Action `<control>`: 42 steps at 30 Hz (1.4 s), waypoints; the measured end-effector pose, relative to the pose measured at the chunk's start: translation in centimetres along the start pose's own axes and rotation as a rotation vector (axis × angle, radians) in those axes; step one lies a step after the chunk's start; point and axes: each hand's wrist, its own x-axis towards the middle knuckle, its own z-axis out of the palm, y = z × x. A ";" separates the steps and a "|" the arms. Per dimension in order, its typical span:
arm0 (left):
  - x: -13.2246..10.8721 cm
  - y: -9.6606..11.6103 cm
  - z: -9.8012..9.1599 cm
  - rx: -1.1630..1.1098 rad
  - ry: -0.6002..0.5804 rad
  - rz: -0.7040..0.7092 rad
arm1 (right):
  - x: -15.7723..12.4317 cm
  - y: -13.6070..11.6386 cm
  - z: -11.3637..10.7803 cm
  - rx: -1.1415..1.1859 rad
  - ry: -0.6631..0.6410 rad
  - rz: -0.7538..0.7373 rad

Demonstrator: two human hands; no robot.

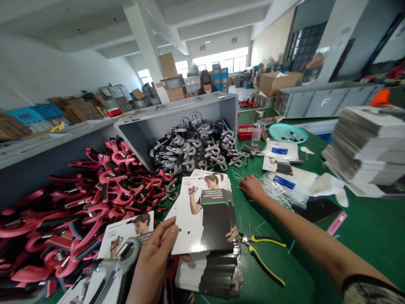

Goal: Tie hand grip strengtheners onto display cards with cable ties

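Note:
My left hand is closed on a printed packaging card that shows a person with a hand grip, held above a stack of the same cards. A grey hand grip mounted on another card lies just left of that hand. My right hand reaches out across the green table to a scatter of white plastic ties, its fingers curled down on them; what they hold is hidden.
Pink hand grips fill the left, grey ones spill from a tipped grey crate. Yellow-handled pliers lie beside the card stack. Tall card piles, plastic bags, a teal dish, and a person sits beyond the crate.

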 end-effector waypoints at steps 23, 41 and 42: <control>0.3 1.7 -1.1 -0.167 -0.123 0.171 | -9.9 -22.0 -11.5 0.765 0.440 -0.556; 0.6 1.9 -1.4 -0.147 -0.085 0.190 | -9.7 -20.0 -11.6 0.522 0.379 -0.686; 0.6 1.9 -1.3 -0.144 -0.093 0.189 | -9.6 -20.0 -11.6 0.515 0.382 -0.691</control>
